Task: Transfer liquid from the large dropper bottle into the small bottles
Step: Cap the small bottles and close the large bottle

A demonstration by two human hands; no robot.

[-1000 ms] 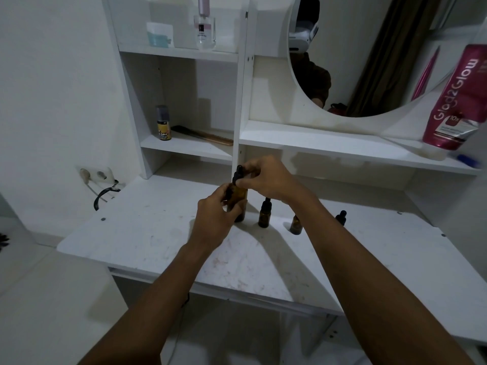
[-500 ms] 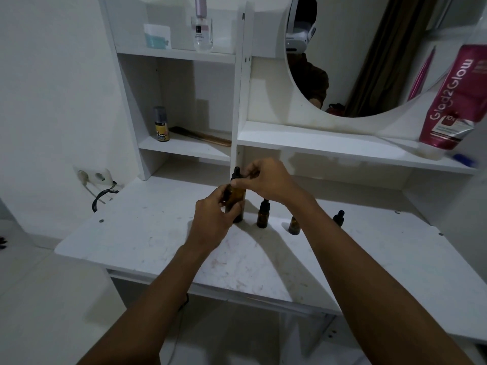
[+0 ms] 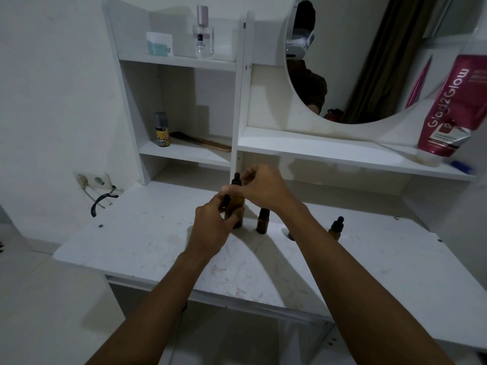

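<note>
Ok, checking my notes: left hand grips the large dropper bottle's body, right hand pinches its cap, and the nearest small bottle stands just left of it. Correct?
Not quite. In the head view the left hand grips the large dropper bottle and the right hand pinches its cap, but the nearest small bottle stands just right of it.

A white laminate vanity desk (image 3: 145,233) with a scuffed top is standing against a plain white wall (image 3: 52,101). White open shelves (image 3: 184,151) are rising at its back left. A round mirror (image 3: 340,48) is hanging above a long white ledge (image 3: 342,151) and reflecting a brown curtain (image 3: 374,61). A white wall socket (image 3: 92,179) is sitting low on the wall, with a black cable (image 3: 101,202) trailing from it. Pale floor (image 3: 39,312) is showing below in dim, even light.
</note>
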